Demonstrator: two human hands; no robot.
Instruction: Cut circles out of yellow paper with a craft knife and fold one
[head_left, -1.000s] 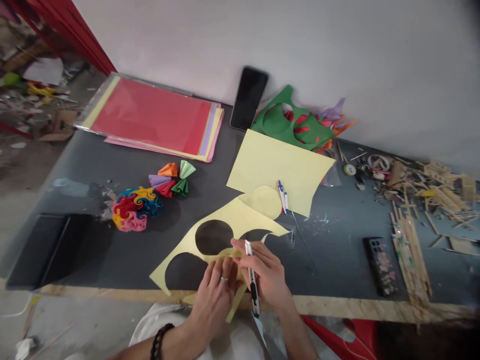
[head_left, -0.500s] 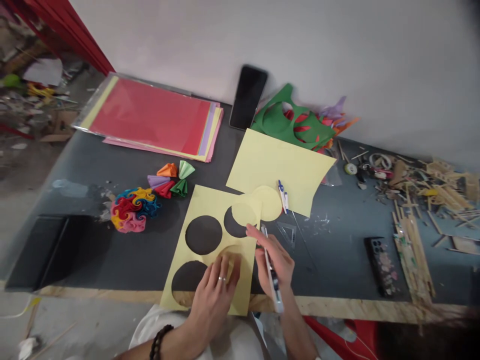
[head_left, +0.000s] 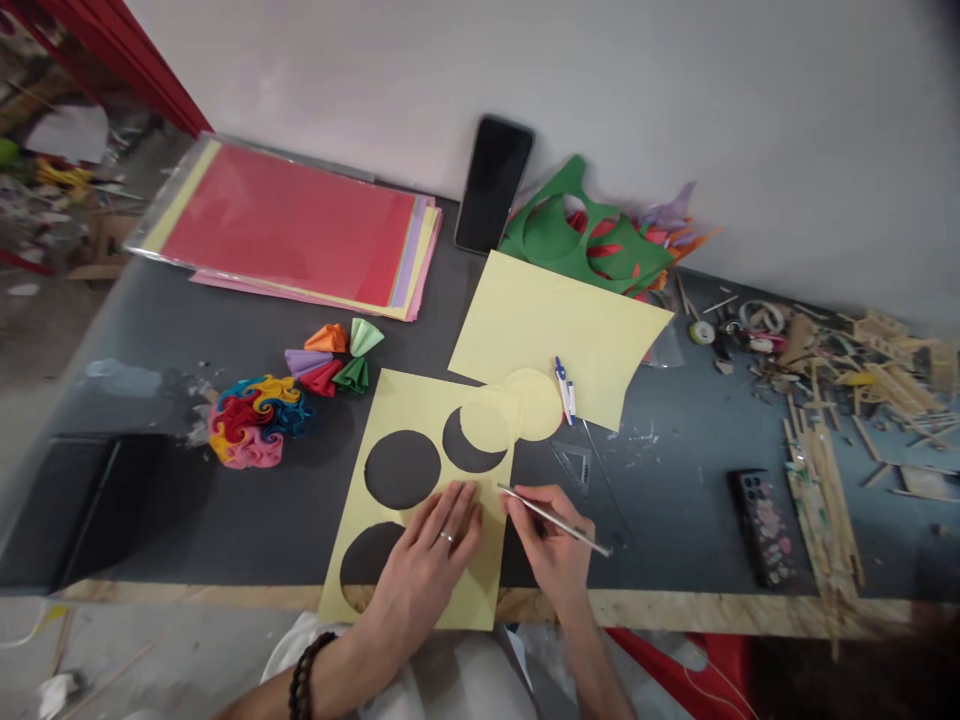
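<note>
- Since the frame half a second ago, the right hand [head_left: 553,540] has turned its cutter [head_left: 559,520] from steep to slanting, its tip now over the sheet; the left hand [head_left: 427,565] has flattened out.
- The yellow sheet [head_left: 484,590] lies right beneath the left hand, flat on the table [head_left: 660,520], its near edge overhanging the table's rim.
- The left hand rests palm down, fingers stretched out nearly side by side; it wears a ring [head_left: 448,537].
- The right hand, just right of the sheet, pinches the cutter between thumb and fingers; the tip sits near the left fingertips. Whether it touches the paper is hard to tell.
- Two large round holes show left of the left hand's fingers, and a third beyond them, partly filled by yellow paper.
- Just beyond the right hand lies a clear set square [head_left: 576,465].
- Farther ahead of both hands are a yellow disc [head_left: 538,405], a blue-and-white compass [head_left: 562,382] and another yellow sheet [head_left: 555,315].
- Left of the left hand, well apart, sit small folded paper cones [head_left: 322,375] and a multicoloured curled paper piece [head_left: 255,425].
- Farthest ahead are a green cut-out sheet [head_left: 551,240] and a dark phone [head_left: 495,185].
</note>
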